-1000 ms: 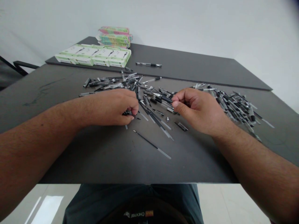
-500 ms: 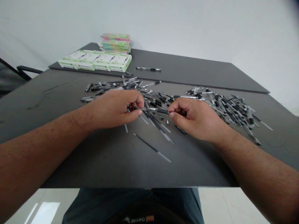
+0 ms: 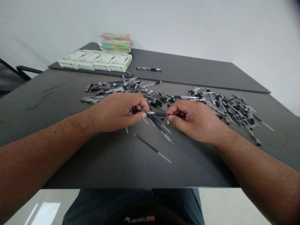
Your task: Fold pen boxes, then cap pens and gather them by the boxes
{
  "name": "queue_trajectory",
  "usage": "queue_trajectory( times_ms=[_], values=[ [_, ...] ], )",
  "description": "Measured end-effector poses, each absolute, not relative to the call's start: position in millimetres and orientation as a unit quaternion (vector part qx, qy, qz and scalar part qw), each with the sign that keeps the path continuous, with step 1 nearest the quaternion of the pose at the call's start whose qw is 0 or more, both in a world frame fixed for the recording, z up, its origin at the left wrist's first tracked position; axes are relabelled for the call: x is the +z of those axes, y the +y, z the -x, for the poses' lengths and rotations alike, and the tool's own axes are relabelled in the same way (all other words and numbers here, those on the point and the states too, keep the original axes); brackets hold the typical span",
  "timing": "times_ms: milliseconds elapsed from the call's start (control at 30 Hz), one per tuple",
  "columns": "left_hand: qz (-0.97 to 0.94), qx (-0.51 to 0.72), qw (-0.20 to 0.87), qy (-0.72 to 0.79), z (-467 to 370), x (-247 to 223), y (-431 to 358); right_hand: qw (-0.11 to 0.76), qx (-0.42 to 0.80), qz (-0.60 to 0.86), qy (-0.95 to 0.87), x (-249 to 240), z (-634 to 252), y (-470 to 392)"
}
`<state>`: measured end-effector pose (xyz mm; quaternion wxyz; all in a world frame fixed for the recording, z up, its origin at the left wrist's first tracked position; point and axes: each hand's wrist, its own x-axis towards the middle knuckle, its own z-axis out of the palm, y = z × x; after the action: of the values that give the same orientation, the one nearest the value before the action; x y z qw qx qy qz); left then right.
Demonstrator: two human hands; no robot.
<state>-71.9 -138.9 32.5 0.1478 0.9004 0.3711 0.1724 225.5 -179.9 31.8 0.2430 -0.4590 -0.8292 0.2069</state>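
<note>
A pen with a black grip (image 3: 160,114) spans the gap between my two hands, low over the dark table. My left hand (image 3: 124,112) pinches its clear tip end between thumb and fingers. At the other end, my right hand (image 3: 193,120) is closed on the pen's barrel behind the grip. Loose pen parts and refills (image 3: 112,86) lie beyond and beneath my hands. One refill (image 3: 152,147) rests alone nearer the table's front edge. My fingers hide part of what each hand holds.
A heap of pens (image 3: 231,109) lies on the right. Green-white boxes (image 3: 98,59) sit at the back left on a raised board (image 3: 187,67), with a stack of colourful packs (image 3: 116,43) behind. A single pen (image 3: 149,69) lies on that board.
My left hand has shifted slightly right and my right hand slightly left, bringing them closer together. The pen's grip has moved a little left and down with them.
</note>
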Motion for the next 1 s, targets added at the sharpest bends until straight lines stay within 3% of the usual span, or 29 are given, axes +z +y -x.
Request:
queue_trajectory(
  times_ms=[267, 367, 767, 1000],
  values=[
    [-0.82, 0.302, 0.253, 0.414, 65, 25, -148, 0.298, 0.22, 0.44, -0.818, 25, -230, -175],
    [-0.782, 0.318, 0.339, 0.415, 63, 25, -149, 0.328, 0.245, 0.438, -0.801, 21, -232, -173],
    [-0.665, 0.365, 0.571, 0.314, 54, 27, -154, 0.442, 0.574, 0.415, -0.551, 28, -228, -177],
    [-0.647, 0.383, 0.597, 0.28, 52, 17, -151, 0.471, 0.585, 0.399, -0.526, 27, -228, -183]
  ],
)
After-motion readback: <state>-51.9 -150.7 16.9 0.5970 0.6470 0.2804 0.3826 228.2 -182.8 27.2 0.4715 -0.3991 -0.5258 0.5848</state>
